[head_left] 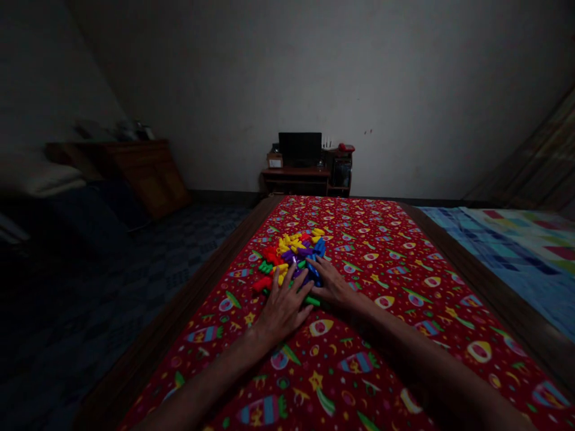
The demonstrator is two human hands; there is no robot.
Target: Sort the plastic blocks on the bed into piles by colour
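- A loose pile of small, glossy, plastic-looking pieces [295, 244] lies in front of the person on a red cloth printed with rockets, stars and moons [386, 239]; the cloth covers a long tabletop with dark wooden borders [220, 266].
- Colours mix within the pile: yellow pieces mostly at the far side, red pieces [272, 257] and ridged green pieces [265, 267] toward the left, purple pieces [287, 255] through the middle, and blue pieces [320, 247] on the right. Many are short and rounded, though their exact shapes are too small to tell.
- The left hand [283, 308] is palm down with its fingers spread, reaching over the near edge of the pile; it does not appear to grip anything.
- The right hand [335, 284] comes in from the right, its fingers reaching over the blue side. Whether it has closed on a piece cannot be told, since the fingers hide what lies beneath.
- A smooth green rod-like piece [313, 301] lies at the near edge, between the two hands.
- The step in hand looks like working the heap with both hands together, perhaps gathering or spreading it; no piece is visibly lifted.
- As a judgement, picking out a single piece calls for bringing thumb and fingertips around it while the other hand steadies its neighbours, because the pieces lie touching and could roll.
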